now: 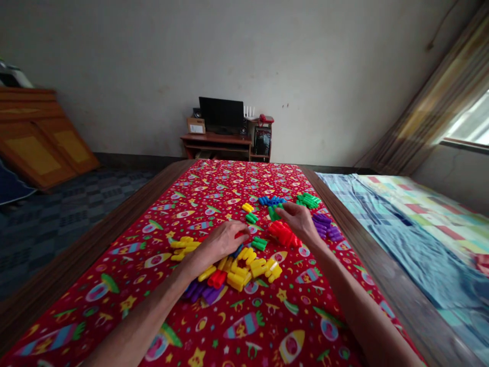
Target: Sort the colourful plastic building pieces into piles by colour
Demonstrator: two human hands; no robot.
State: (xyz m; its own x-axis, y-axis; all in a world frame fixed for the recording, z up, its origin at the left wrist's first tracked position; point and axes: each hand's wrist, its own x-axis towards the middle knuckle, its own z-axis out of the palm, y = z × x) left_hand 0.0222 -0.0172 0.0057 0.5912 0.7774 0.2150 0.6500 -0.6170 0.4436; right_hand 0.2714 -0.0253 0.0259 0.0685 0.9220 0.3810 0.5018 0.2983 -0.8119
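Observation:
My left hand (228,238) is over the mixed heap of plastic building blocks, fingers curled around a red block (241,234) that shows at the fingertips. Under and in front of it lie yellow blocks (237,278), a second red block (217,279) and purple blocks (202,291). My right hand (298,220) reaches farther out, its fingertips closed on a green block (274,212). Just below that hand is a pile of red blocks (283,234). Purple blocks (327,227) lie to its right, with green blocks (308,200) and blue blocks (269,201) beyond.
A red patterned cloth (244,326) covers the wooden table (367,255). Small green blocks (259,243) and a yellow block (247,208) lie between the piles. A bed (412,219) stands to the right. At the far wall is a desk with a monitor (221,114).

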